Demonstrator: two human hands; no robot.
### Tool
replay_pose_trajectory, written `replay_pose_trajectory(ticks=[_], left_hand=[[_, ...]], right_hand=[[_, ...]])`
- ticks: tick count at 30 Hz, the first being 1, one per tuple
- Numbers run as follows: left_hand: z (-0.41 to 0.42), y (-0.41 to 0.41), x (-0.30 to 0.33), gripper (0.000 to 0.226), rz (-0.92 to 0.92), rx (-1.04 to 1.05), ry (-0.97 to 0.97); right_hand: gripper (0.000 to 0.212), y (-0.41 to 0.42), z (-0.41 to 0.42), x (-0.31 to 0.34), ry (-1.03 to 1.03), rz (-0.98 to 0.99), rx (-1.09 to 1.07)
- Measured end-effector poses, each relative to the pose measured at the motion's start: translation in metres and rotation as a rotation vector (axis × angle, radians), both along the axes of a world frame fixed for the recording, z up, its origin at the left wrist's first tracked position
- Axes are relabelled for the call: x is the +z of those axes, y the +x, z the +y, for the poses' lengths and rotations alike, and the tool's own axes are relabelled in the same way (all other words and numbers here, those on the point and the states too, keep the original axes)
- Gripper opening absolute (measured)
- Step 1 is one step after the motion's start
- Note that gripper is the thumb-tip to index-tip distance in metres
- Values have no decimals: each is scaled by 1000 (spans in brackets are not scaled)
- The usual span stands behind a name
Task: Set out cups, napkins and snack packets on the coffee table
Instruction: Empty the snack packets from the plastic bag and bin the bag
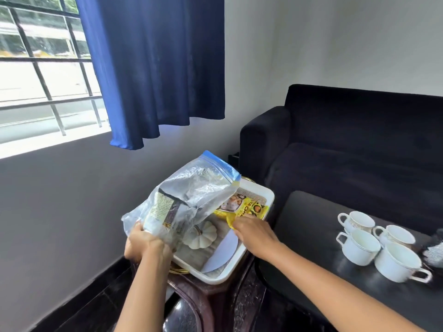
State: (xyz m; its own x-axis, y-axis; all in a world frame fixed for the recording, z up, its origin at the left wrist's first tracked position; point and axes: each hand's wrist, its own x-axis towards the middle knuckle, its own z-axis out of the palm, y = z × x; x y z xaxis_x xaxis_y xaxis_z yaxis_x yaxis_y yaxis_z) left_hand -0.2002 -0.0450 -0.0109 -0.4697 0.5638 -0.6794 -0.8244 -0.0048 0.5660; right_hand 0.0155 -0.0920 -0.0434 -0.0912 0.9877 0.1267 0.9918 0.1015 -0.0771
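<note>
Right hand (254, 232) fingers pinch yellow snack packet (242, 209) corner; packet extends away beyond fingertips. Left hand (146, 243) grips zip bag (189, 195).

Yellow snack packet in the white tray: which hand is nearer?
Right. The right hand pinches the yellow snack packet at its near corner. The left hand is off to its left, gripping the clear zip-top plastic bag.

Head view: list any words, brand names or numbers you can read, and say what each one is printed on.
"VA CH": partial black letters on the yellow snack packet pinched by the right hand; the rest is hidden.
Packet inside the clear zip bag held by the left hand: block of small print, too blurred to read.
Cups: no text visible.
</note>
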Motion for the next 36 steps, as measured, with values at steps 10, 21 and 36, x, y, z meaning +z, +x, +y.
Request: replay_pose_trajectory(ticks=[10,21,36], left_hand=[[-2,7,-1,16,64,-38,2],[1,9,-7,25,152,-70,16],[-23,19,7,14,274,-718,332]], right_hand=[[61,11,31,-2,-354,-48,-186],[41,32,10,16,6,366,-257],[9,23,-45,72,9,1156,-206]])
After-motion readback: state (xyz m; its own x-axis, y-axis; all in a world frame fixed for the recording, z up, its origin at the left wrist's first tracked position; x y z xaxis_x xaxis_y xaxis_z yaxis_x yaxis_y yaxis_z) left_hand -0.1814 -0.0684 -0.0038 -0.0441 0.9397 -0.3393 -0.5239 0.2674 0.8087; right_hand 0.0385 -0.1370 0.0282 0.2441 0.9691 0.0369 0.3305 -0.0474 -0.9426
